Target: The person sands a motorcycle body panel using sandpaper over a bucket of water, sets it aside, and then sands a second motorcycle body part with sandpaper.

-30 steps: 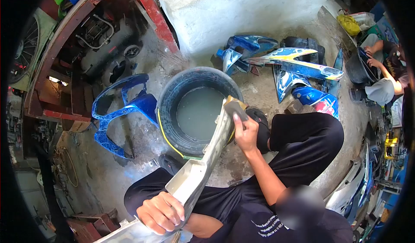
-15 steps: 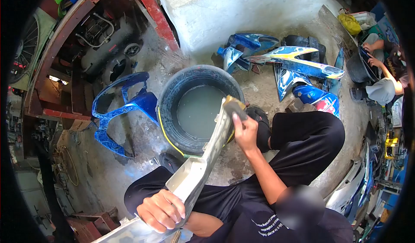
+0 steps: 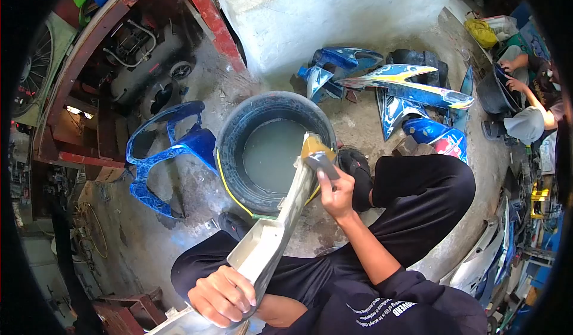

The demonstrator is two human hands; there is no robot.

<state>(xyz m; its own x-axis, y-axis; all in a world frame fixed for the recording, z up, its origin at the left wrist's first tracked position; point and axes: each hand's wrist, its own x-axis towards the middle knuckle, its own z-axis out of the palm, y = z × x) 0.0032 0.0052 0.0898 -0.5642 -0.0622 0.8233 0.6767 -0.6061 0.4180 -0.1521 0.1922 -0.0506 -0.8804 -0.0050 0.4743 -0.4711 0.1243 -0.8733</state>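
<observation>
A long whitish plastic panel (image 3: pixel 258 248) runs diagonally from the bottom left up to the rim of a dark bucket (image 3: pixel 225 156) holding cloudy water. Wrapped round the panel's lower part is my left hand (image 3: pixel 222 296), fingers closed. Near the upper end, my right hand (image 3: pixel 338 195) pinches a folded sheet of sandpaper (image 3: pixel 322 163), grey and yellowish-brown, against the panel's surface. The panel's far tip overlaps the bucket's opening. Part of the sheet is hidden under my fingers.
A blue plastic frame (image 3: pixel 200 144) lies left of the bucket. Blue and white fairings (image 3: pixel 412 87) lie beyond it to the right, below a white wall (image 3: pixel 334 19). A co-worker's hands (image 3: pixel 514 78) are at another dark bucket (image 3: pixel 496 96) at the far right. An air compressor (image 3: pixel 149 60) stands upper left.
My right hand has shifted slightly down and left along the panel with the sandpaper, and more of the sheet's yellowish side shows. My left hand keeps its grip.
</observation>
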